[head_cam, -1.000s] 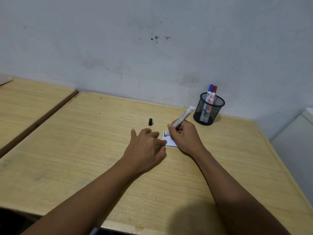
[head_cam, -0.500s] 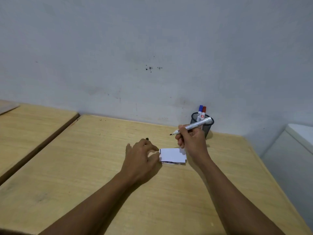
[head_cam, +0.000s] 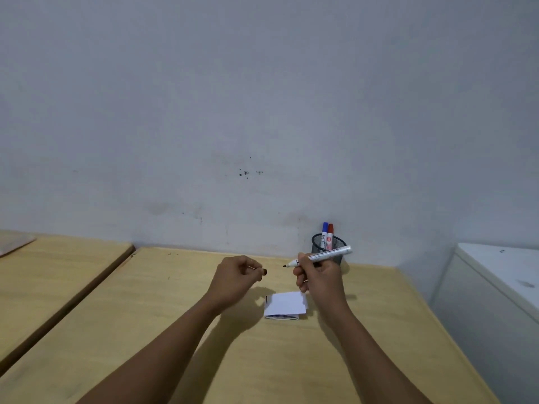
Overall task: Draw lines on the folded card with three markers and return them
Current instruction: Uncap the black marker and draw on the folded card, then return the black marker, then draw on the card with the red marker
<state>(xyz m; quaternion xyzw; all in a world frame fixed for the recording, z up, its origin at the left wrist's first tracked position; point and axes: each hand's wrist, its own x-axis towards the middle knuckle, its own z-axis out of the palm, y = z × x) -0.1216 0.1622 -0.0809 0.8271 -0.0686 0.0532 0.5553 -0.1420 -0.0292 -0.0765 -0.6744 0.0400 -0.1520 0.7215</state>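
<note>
A white folded card (head_cam: 287, 305) lies on the wooden table (head_cam: 262, 360), with a short black line at its left edge. My right hand (head_cam: 318, 279) is raised above the card's right side and grips an uncapped white marker (head_cam: 326, 255) with a black tip pointing left. My left hand (head_cam: 237, 277) is lifted off the table to the left of the marker tip, pinching the small black marker cap (head_cam: 264, 271) in its fingertips. A black mesh pen cup (head_cam: 335, 245) behind my right hand holds a blue marker (head_cam: 324, 233) and a red marker (head_cam: 330, 234).
A second wooden table (head_cam: 58, 272) stands to the left across a narrow gap. A white cabinet or appliance (head_cam: 495, 287) sits at the right, beyond the table's edge. A grey wall runs directly behind the tables.
My right hand lifted the marker off the card. My left hand left the card, picked up the black cap from the table and raised it toward the marker tip. The view tilted upward.
</note>
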